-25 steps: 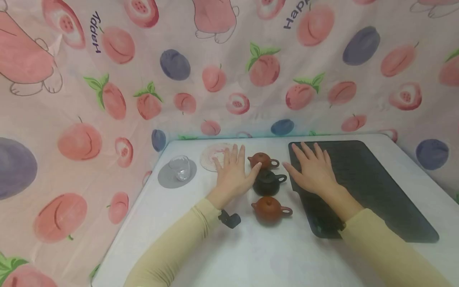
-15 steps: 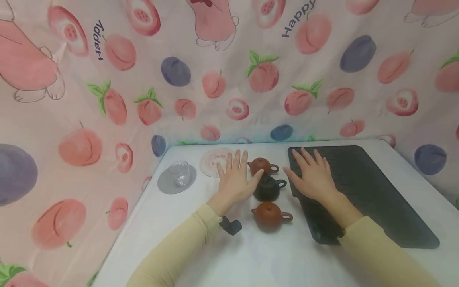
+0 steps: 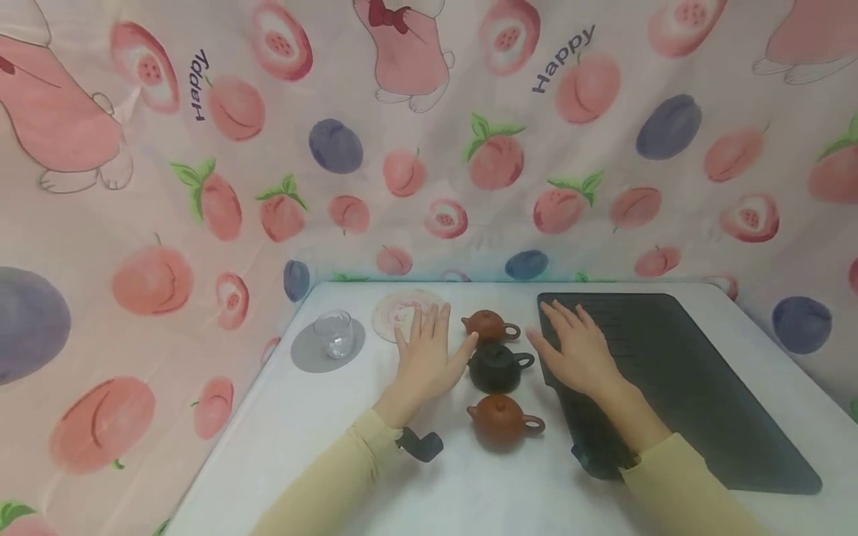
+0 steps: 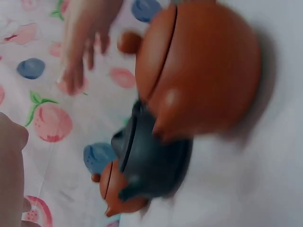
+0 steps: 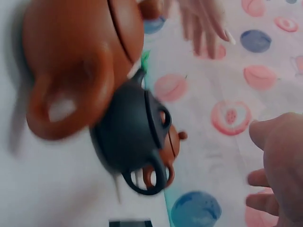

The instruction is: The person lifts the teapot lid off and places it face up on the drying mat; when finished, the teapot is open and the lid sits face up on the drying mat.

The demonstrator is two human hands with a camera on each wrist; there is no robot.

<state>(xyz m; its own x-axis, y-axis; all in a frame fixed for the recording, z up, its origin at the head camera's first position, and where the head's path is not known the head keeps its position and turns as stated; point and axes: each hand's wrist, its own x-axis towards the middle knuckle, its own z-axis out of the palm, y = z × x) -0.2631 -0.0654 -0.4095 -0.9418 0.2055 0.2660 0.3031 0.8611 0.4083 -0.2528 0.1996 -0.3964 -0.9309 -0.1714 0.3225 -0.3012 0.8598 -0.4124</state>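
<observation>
Though near teapots, left hand and right hand outspread.

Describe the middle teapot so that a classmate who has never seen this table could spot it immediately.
On the white table, look left of the big black tray. Between the rear reddish-brown teapot and the front reddish-brown teapot sits the black teapot, the only dark one of the three.

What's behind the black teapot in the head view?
A small reddish-brown teapot, its lid, spout and handle showing, then the fruit-print backdrop. The black teapot covers the smaller one's near base, so whether they touch can't be told.
</observation>
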